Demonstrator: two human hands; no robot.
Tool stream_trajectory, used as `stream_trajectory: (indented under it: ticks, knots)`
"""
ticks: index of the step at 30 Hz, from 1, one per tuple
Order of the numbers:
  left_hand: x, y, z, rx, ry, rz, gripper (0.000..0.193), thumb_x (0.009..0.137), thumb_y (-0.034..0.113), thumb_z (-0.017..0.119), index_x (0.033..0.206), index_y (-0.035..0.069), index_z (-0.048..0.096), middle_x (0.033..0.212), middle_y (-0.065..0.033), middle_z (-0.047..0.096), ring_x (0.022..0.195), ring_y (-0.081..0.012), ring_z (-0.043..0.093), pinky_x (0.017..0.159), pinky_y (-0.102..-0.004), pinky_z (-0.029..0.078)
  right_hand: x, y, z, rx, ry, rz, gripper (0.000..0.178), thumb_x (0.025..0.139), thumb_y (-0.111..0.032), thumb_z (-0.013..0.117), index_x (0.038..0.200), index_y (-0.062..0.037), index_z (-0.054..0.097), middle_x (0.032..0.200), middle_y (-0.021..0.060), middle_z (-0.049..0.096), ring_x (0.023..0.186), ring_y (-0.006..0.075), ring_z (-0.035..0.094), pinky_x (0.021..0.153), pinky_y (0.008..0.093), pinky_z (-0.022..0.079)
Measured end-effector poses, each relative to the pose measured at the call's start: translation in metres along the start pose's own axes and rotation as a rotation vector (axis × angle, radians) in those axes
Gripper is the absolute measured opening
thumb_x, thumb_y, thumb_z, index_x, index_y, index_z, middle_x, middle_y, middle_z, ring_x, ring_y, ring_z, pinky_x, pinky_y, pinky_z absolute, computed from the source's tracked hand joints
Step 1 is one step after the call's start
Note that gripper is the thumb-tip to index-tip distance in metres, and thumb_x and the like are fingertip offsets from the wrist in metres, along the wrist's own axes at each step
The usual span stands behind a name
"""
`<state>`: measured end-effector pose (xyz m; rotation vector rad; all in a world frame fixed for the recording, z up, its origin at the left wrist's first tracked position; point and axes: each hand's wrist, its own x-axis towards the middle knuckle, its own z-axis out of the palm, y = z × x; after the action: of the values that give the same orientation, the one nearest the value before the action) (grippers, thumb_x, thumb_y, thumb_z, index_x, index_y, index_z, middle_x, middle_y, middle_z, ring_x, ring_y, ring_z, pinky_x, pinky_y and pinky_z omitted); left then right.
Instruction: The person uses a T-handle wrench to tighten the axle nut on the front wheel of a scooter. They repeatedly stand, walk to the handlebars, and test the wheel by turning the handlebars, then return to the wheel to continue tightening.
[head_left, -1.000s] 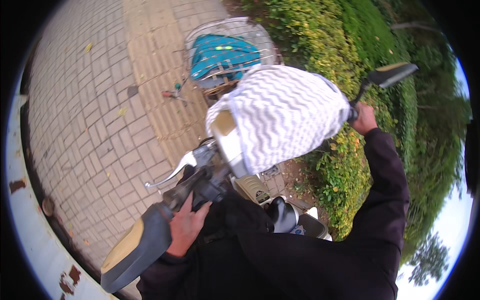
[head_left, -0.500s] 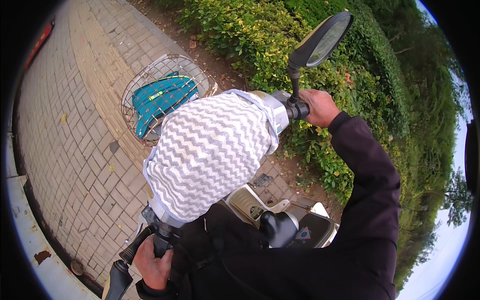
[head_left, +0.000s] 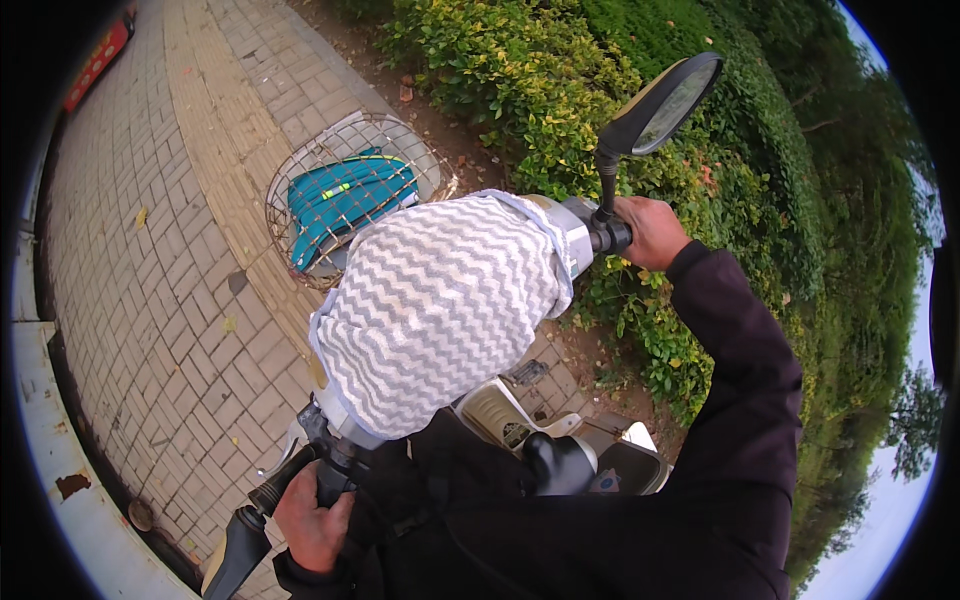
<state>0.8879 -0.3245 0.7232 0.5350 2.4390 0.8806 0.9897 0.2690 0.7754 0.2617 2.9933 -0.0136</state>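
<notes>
My left hand [head_left: 312, 515] is closed round the left handlebar grip of a scooter, its thumb on the inner side. At the far right end of the handlebar, my right hand [head_left: 652, 232] is wrapped round the other grip; its fingertips are partly hidden. A grey and white zigzag-striped cloth [head_left: 440, 300] covers the middle of the handlebar between them. Beyond it, a wire basket [head_left: 272, 215] holds a folded teal bag [head_left: 350, 205] with a bright yellow-green strip. One mirror [head_left: 680, 105] rises beside my right hand. Next to my left hand lies a second mirror [head_left: 235, 550], seen from its dark back.
Brick paving [head_left: 150, 330] with a tan strip runs ahead and left. A hedge [head_left: 560, 110] lines the right side, close to my right hand. Along the left edge stands a rusty white metal barrier [head_left: 75, 470]. A red object [head_left: 100, 65] shows far left. Below is the pale footboard [head_left: 495, 412].
The handlebar, basket and cloth have shifted slightly right in view. More of the red object at far left shows. Both hands keep their hold on the grips.
</notes>
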Motion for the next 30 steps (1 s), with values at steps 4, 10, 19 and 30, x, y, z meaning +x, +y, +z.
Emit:
stream_trajectory:
  ticks: [4,10,19,30]
  knots:
    - [-0.001,0.002,-0.001,-0.013,0.003,0.003,0.05,0.069,0.014,0.081,0.115,-0.001,0.069,0.1,-0.0221,0.071,0.094,-0.0413,0.069,0.084,-0.0419,0.055,0.002,0.002,-0.003,0.005,-0.018,-0.031,0.052,0.077,-0.029,0.075,0.119,-0.0012,0.062,0.101,0.0183,0.068,0.1,0.0393,0.066,0.085,0.0466,0.055]
    - [-0.001,0.004,-0.005,-0.025,-0.023,-0.003,0.05,0.069,0.014,0.082,0.114,-0.002,0.069,0.099,-0.0223,0.071,0.094,-0.0418,0.069,0.084,-0.0426,0.054,0.003,0.001,-0.002,-0.035,-0.005,-0.012,0.038,0.077,-0.028,0.075,0.103,-0.0039,0.061,0.092,0.0183,0.067,0.091,0.0404,0.066,0.079,0.0481,0.054]
    - [0.002,0.002,-0.011,0.012,-0.045,-0.006,0.05,0.068,0.015,0.083,0.113,-0.002,0.069,0.101,-0.022,0.071,0.094,-0.0416,0.069,0.084,-0.043,0.055,0.001,-0.005,-0.006,0.014,-0.039,0.048,0.034,0.076,-0.029,0.077,0.093,-0.0048,0.06,0.086,0.0186,0.066,0.086,0.0424,0.066,0.075,0.0502,0.052]
    - [0.002,0.007,-0.022,-0.022,-0.076,-0.052,0.048,0.072,0.014,0.084,0.115,0.0,0.069,0.103,-0.0208,0.072,0.097,-0.0397,0.07,0.086,-0.0414,0.055,0.005,-0.002,-0.004,0.019,-0.008,-0.031,0.038,0.073,-0.021,0.074,0.104,-0.0039,0.061,0.093,0.0189,0.065,0.097,0.0415,0.064,0.085,0.0491,0.052]
